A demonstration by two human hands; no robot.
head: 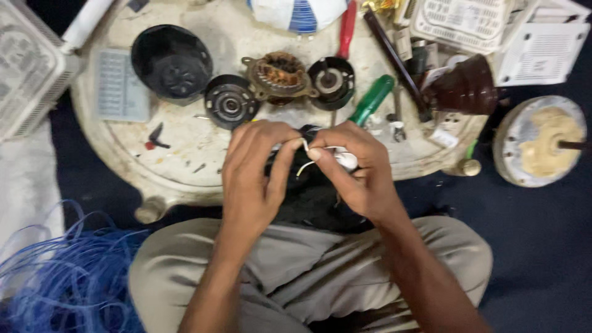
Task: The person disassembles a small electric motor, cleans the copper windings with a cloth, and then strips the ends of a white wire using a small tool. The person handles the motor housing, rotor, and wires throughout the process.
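At the far left a tangle of blue wire (pixel 58 277) is seen lying on the floor, beside the person's knee. On the worn round work surface (pixel 179 166) a grey ribbed plate (pixel 122 86) is laid, then a black cup-shaped motor housing (pixel 172 60), a black end cap with a bearing (pixel 230 102), a copper-wound stator (pixel 280 75) and a second black end cap (pixel 332 81). Below these, over the lap, the left hand (pixel 253 179) is closed, its thumb and fingers pinched on thin white wires (pixel 303 161) that come from a dark part (pixel 308 197) mostly hidden between the hands. The right hand (pixel 357 169) is closed too, its fingertips clamped on the same white wires, with a small white connector (pixel 347 161) held against its palm. A green-handled screwdriver (pixel 372 98) is seen just above the right hand, a brown dome-shaped cover (pixel 465 89) further right, and a round metal rotor disc (pixel 539 140) lies on the dark floor at the far right.
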